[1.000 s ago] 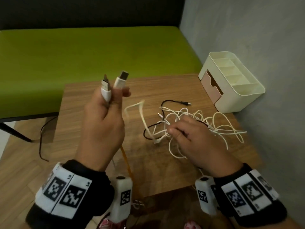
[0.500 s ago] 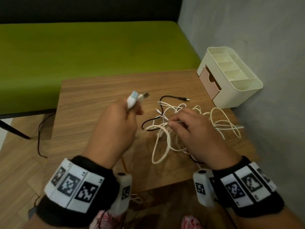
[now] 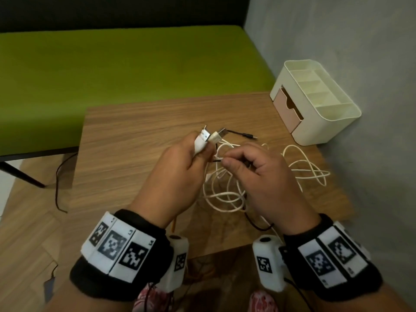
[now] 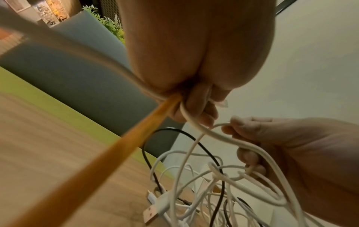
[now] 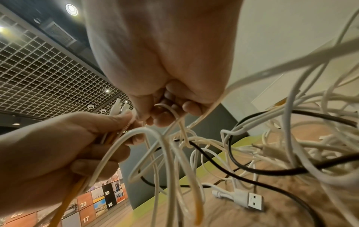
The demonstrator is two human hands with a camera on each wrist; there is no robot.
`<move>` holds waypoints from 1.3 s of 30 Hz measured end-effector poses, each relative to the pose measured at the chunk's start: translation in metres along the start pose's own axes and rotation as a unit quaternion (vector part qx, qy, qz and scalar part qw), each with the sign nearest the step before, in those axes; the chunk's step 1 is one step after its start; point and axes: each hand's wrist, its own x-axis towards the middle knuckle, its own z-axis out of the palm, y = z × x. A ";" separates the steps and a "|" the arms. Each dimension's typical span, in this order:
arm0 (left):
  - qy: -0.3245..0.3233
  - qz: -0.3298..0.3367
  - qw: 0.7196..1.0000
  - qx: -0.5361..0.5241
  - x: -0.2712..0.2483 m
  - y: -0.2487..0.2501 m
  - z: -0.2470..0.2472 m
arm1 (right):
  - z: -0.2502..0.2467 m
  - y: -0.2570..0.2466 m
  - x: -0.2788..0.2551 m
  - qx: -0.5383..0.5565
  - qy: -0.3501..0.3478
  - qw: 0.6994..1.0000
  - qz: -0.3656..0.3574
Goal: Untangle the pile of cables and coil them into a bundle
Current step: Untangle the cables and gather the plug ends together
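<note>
Cable pile point(image 3: 236, 188) — white and black loops tangled on the wooden table point(image 3: 135, 154), under and between both hands. Left hand point(image 3: 177, 176) grips two white USB plugs point(image 3: 208, 138) and an orange cable point(image 4: 116, 153); right hand point(image 3: 258, 176) pinches a thin white strand point(image 5: 174, 116). Against half a second ago — hands closer together, plugs raised further.

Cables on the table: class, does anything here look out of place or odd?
Yes. The white cables and a black cable lie knotted in a loose heap, not coiled. An orange cable runs from the left hand off the table edge.
</note>
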 end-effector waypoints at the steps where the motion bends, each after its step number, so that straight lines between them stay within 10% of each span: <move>1: 0.012 0.005 1.000 -0.001 0.001 -0.002 0.000 | 0.001 0.001 0.000 -0.002 0.005 1.000 -0.005; 10: -0.113 -0.051 0.992 0.040 0.005 -0.008 -0.006 | 0.007 0.011 -0.001 -0.060 -0.060 0.995 -0.056; 15: -0.126 -0.169 0.931 -0.297 0.001 -0.004 -0.030 | 0.004 0.010 -0.001 -0.040 -0.139 0.989 -0.008; 20: -0.140 -0.182 0.888 -0.399 0.001 -0.014 -0.050 | 0.001 0.023 0.005 -0.064 -0.139 0.988 0.012; 25: 0.026 -0.201 0.970 -0.134 0.007 -0.019 -0.038 | -0.009 0.025 0.008 -0.068 -0.087 0.994 -0.003; 30: 0.116 -0.105 0.983 0.093 0.010 -0.028 -0.021 | 0.003 0.032 0.005 -0.247 -0.138 0.959 -0.032; 39: -0.065 0.014 0.988 0.137 0.005 -0.010 0.018 | -0.007 0.028 0.008 -0.123 -0.038 0.989 -0.076</move>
